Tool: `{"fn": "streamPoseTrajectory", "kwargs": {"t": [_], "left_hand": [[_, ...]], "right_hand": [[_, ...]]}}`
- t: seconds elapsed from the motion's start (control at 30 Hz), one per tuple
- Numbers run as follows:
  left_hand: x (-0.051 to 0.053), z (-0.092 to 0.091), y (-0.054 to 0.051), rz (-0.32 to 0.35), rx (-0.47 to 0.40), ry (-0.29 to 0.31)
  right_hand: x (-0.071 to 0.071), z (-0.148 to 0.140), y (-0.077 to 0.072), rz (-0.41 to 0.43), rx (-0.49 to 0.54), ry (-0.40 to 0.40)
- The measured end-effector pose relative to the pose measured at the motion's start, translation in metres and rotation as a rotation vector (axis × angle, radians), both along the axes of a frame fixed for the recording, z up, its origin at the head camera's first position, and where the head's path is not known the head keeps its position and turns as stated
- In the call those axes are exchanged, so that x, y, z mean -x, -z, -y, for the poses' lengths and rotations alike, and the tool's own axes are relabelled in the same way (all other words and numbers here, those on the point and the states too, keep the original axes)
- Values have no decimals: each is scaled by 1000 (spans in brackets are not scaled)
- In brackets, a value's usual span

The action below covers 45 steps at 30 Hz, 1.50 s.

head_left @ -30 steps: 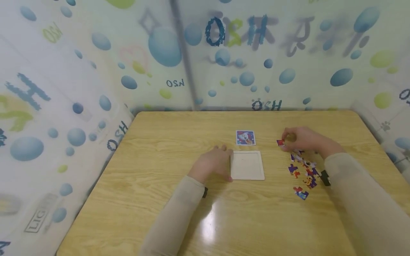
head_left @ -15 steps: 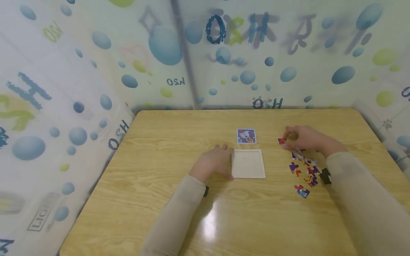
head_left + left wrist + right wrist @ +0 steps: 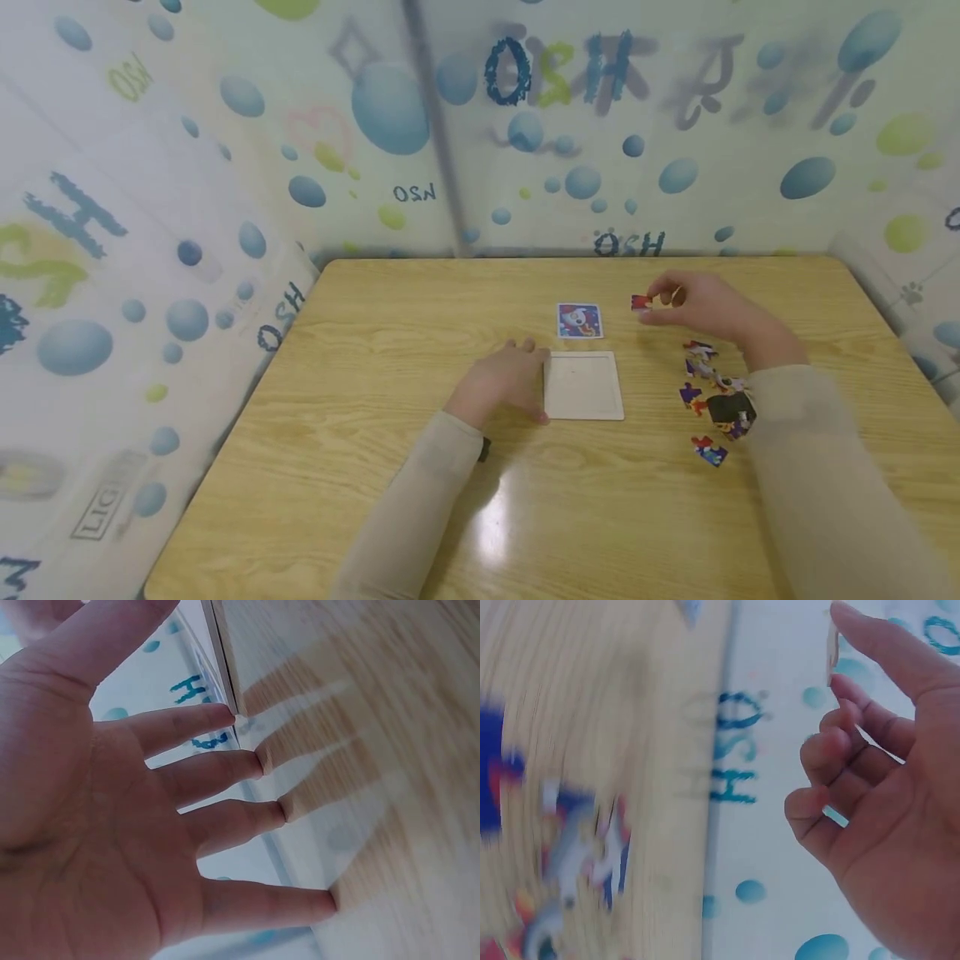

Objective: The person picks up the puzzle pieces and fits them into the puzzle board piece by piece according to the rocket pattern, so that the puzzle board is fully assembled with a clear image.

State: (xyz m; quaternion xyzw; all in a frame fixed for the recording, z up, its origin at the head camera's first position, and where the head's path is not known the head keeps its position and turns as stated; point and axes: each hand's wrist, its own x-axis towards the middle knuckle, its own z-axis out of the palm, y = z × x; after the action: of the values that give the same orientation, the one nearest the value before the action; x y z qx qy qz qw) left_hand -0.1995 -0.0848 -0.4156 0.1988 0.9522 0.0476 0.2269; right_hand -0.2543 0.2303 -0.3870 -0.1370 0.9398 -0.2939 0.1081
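Note:
My right hand (image 3: pixel 705 308) pinches a red puzzle piece (image 3: pixel 641 303) between thumb and index finger, above the table's far right part; the right wrist view shows the piece (image 3: pixel 832 651) edge-on. Under and beside the right wrist lie several loose puzzle pieces (image 3: pixel 690 395). My left hand (image 3: pixel 504 383) rests with spread fingers at the left edge of a pale square tray (image 3: pixel 583 385). In the left wrist view the left hand (image 3: pixel 180 825) has its fingertips on the wood. Behind the tray lies a small picture card (image 3: pixel 579 321).
The wooden table (image 3: pixel 360 358) meets a patterned wall (image 3: pixel 555 183) at its far edge and another at its left. A dark object (image 3: pixel 731 408) shows at the right wrist, over some of the pieces.
My right hand has moved up and left with the red piece, away from the other pieces. The left hand has stayed at the tray's edge.

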Motion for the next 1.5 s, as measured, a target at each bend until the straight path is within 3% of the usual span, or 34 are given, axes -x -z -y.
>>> {"fn": "streamPoseTrajectory", "kwargs": {"t": [0.2,0.43,0.83,1.17,1.5], "left_hand": [[1,2,1,3,-4,10],[3,1,2,21,-19,-9],[2,1,2,59,-48,-58],[1,2,-2,51,-29,-68],[1,1,-2,58,-49,-81]], "right_hand": [[-23,23,-3,5,72,-9],[-43,54,12,68,185,-21],[-44,100,44,138,154,-4],[-44,115,53,203,107,18],[-43,117,57,177,85,0]]}}
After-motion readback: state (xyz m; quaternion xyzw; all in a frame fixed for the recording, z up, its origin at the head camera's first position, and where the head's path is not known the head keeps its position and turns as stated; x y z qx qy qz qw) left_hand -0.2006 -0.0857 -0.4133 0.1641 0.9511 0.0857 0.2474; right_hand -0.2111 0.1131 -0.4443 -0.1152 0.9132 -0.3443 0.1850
